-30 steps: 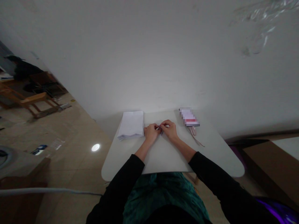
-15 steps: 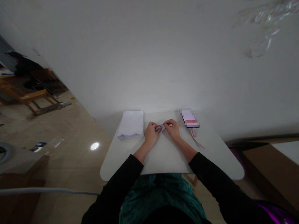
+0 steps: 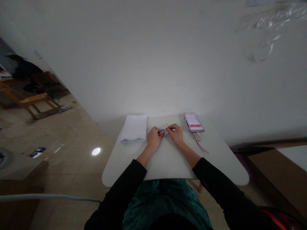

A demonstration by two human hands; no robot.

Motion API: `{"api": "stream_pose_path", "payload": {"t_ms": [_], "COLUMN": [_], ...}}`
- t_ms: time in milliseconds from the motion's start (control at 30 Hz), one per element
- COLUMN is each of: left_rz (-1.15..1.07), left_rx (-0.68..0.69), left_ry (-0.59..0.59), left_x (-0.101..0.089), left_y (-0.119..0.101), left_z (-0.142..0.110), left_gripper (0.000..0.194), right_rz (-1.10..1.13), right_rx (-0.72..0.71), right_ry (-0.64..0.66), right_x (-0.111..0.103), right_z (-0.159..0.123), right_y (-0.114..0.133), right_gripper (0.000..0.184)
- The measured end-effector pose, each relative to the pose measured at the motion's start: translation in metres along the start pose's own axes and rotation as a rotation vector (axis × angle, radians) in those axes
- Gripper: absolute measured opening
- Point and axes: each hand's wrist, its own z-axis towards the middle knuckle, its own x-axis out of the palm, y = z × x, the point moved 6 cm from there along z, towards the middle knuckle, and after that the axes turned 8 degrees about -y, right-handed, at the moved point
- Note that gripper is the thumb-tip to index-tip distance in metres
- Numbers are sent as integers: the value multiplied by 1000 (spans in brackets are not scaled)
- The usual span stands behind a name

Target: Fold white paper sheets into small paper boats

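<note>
two hands work mid-surface, fingertips meeting over one small folded paper (image 3: 163,132). left hand (image 3: 153,138) pinches its left side, right hand (image 3: 176,134) its right side. both grips are narrow and holding the paper; exact finger placement is too small to read. paper sits between the hands, nearer the far edge of the surface (image 3: 168,163) than the near one. can't tell if it touches the surface, and its fold shape is too small to make out.

stack of white paper (image 3: 133,129) lies left of the hands near the far edge, just beside the left hand. pixelated pink-and-white packet (image 3: 193,123) lies tilted at the far right, near the right hand, contents unreadable. pink cord (image 3: 200,142) trails from its near end across the surface.

forearms are bare at the wrists, black sleeves (image 3: 216,182) above them. green top (image 3: 165,201) shows past the near edge.

surface is white with rounded corners, set by a white wall (image 3: 153,64). tiled floor (image 3: 72,159) to the left carries a bright reflection (image 3: 96,151). wooden bench (image 3: 31,100) stands far left, grey cable (image 3: 48,198) runs low left.
</note>
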Motion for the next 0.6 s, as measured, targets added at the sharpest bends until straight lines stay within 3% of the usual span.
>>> {"api": "stream_pose_path", "payload": {"t_ms": [267, 600], "left_rz": [28, 30], "left_rx": [120, 102], "left_ry": [-21, 6], "left_x": [-5, 2], "left_y": [-8, -3], "left_z": [-4, -1], "left_gripper": [13, 12], "right_rz": [-21, -27], "right_rx": [5, 13], "right_ry": [-12, -8], "right_x": [-5, -4], "right_z": [4, 6], "right_y": [1, -4], "right_gripper": [8, 8]}}
